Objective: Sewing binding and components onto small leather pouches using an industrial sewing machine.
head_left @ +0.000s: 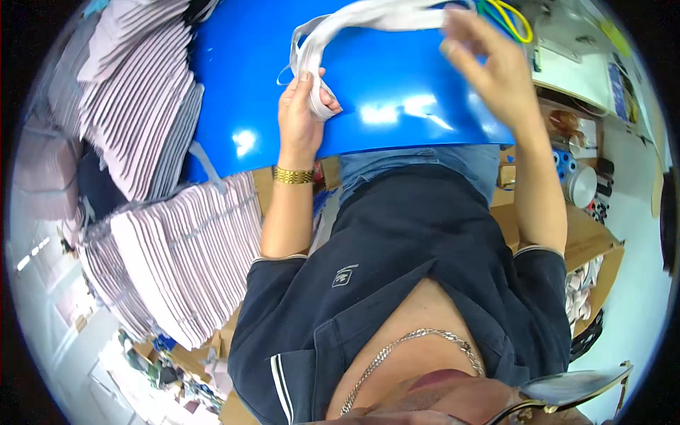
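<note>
My left hand (306,106) is closed around a bundle of long white fabric strips (375,15) over the blue table. A flat loop of the strips wraps its fingers and hangs below them, and the rest arches up and away to the right. My right hand (492,71) is raised at the table's right side, slightly blurred. Its thumb and fingers stand apart near the far stretch of the strips. Whether the fingertips touch the strips I cannot make out.
The glossy blue table (404,85) ends close to my waist. Tall stacks of striped pink and grey fabric pieces (142,106) crowd its left side, with a tied bundle (184,248) lower down. Yellow and green loops (520,21) lie at the far right. A cardboard box (588,241) stands right.
</note>
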`<state>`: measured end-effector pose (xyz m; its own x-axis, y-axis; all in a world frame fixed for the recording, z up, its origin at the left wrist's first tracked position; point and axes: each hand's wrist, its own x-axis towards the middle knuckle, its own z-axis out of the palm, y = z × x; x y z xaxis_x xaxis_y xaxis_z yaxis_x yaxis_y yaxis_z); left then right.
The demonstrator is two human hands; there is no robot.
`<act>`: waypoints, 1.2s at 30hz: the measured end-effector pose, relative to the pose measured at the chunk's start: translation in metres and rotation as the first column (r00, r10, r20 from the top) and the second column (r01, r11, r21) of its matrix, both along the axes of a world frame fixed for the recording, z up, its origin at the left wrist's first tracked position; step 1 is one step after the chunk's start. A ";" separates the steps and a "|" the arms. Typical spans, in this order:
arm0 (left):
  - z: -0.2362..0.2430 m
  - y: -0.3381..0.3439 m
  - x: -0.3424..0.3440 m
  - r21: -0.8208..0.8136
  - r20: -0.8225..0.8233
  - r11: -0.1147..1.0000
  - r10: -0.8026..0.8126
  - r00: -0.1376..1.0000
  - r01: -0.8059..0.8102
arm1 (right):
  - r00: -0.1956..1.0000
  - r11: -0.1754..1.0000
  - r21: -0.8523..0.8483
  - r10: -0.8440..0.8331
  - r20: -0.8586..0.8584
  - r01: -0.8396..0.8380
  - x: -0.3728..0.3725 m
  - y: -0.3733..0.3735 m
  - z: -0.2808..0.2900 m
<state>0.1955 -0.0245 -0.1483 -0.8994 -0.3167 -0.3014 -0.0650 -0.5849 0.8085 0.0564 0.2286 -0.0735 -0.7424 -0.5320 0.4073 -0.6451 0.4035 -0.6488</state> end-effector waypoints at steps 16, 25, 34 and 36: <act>0.063 0.070 0.038 -0.033 -0.406 0.914 -0.383 0.830 0.405 | -0.076 0.832 -0.459 0.504 0.861 0.312 0.091 -0.076 -0.041; 0.041 -0.017 0.038 0.351 -0.274 0.936 0.141 0.951 -0.037 | 0.261 0.255 -0.675 0.784 0.564 0.692 0.023 0.013 -0.030; -0.001 -0.044 0.020 -0.623 0.353 0.770 0.121 0.928 0.137 | 0.286 0.731 -0.485 0.392 0.874 0.481 -0.002 0.098 -0.030; -0.006 -0.055 0.013 -0.965 0.158 0.242 0.225 0.961 0.102 | 0.329 0.777 -0.386 0.243 0.913 0.498 -0.002 0.109 -0.027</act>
<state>0.2083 -0.0790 -0.1540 -0.8199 -0.5637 0.0998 -0.3290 0.6067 0.7236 0.0548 0.3375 -0.1008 -0.8359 -0.3567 -0.4172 0.5093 -0.2206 -0.8318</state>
